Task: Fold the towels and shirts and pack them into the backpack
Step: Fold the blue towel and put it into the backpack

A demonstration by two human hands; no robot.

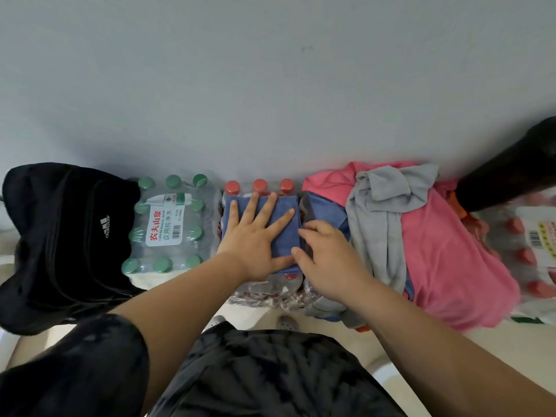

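folded blue towel [285, 236], centre frame
left grip [255, 239] flat, open on it; right grip [328, 260] at its edge, hold unclear. lifting one-handed off the bottle pack [264, 291] could unfold it.

A shrink-wrapped pack of water bottles with green caps [195, 233] stands against the pale grey wall [270, 85], and on its top there is a white label [167, 224] with red Chinese characters and a small barcode. Just beside it, on the right, stands a second pack with red caps [260, 185], and a third pack with red caps [525, 257] lies at the far right edge, blurred, with a white label [541, 236] too. Above this third pack a black object [511, 176] leans near the wall; what it is cannot be told, and the floor [481, 350] below is light cream.
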